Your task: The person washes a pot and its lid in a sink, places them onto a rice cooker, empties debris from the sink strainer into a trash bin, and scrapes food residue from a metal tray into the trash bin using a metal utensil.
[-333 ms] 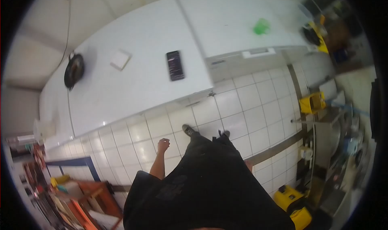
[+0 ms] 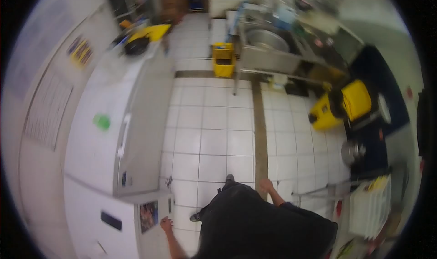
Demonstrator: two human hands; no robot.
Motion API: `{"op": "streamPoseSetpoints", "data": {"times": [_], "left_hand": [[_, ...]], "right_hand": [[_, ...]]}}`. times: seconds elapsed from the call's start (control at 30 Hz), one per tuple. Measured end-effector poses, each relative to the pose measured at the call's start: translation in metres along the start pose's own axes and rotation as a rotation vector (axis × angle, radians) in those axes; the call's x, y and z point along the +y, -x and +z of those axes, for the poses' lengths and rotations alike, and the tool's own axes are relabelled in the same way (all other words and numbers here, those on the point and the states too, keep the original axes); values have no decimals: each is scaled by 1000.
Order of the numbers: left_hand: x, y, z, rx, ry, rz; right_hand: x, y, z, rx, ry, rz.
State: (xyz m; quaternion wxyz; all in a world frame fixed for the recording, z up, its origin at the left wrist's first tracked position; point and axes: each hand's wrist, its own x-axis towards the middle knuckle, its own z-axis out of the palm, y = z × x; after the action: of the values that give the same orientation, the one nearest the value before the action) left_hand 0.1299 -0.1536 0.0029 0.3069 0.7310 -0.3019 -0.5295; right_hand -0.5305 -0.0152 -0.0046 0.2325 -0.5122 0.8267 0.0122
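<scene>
My left hand [image 2: 167, 223] hangs beside the front of a white chest freezer [image 2: 91, 163], its fingers loosely bent and apart, with nothing seen in them. To the other side of my dark clothing, my right hand [image 2: 266, 185] is held out over the tiled floor. It is smeared, so its fingers cannot be made out, and no object shows in it. A dark phone [image 2: 111, 221] lies on the white top near my left hand. Farther along the same top is a blurred green item [image 2: 101, 121].
A yellow mop bucket [image 2: 223, 61] stands ahead beside a metal sink [image 2: 268, 43]. At the right are a yellow-and-black machine [image 2: 341, 104], a metal pot [image 2: 353, 153] and white stacked crates [image 2: 371, 206]. A black pan [image 2: 137, 46] sits at the far end of the white top.
My view has swung to the right, from facing the white tops to looking along the tiled aisle. My right hand is now plainly in sight. The phone still lies on the top.
</scene>
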Motion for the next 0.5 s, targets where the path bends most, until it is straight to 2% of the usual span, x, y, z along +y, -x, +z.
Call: {"op": "streamPoseSetpoints", "data": {"times": [0.03, 0.07, 0.1, 0.17, 0.23, 0.3, 0.33, 0.37, 0.43, 0.47, 0.5], "left_hand": [[9, -4, 13, 5, -22, 66], [35, -2, 39, -34, -119, 11], [56, 6, 80, -37, -246, -88], [103, 11, 152, -131, -337, -92], [129, 9, 222, -222, -400, -104], [156, -4, 278, -406, -433, 19], [170, -14, 303, -449, -571, 64], [187, -22, 324, -459, -579, 76], [212, -49, 366, -516, -614, -39], [231, -57, 389, -485, -726, -39], [254, -63, 412, -462, -796, -94]], "right_hand": [[-8, -8, -21, 27, -142, 67], [-19, -14, -44, 64, -287, 130], [-20, -35, -40, 101, -473, 263], [-6, -109, 2, 295, -1031, 286], [-17, -144, -67, 273, -957, 166], [-11, -192, -100, 308, -993, 169], [-5, -213, -114, 320, -1020, 172], [7, -225, -131, 336, -1027, 178], [40, -242, -164, 268, -1300, 356], [62, -248, -176, 282, -1296, 371], [86, -248, -183, 319, -1296, 487]]}}
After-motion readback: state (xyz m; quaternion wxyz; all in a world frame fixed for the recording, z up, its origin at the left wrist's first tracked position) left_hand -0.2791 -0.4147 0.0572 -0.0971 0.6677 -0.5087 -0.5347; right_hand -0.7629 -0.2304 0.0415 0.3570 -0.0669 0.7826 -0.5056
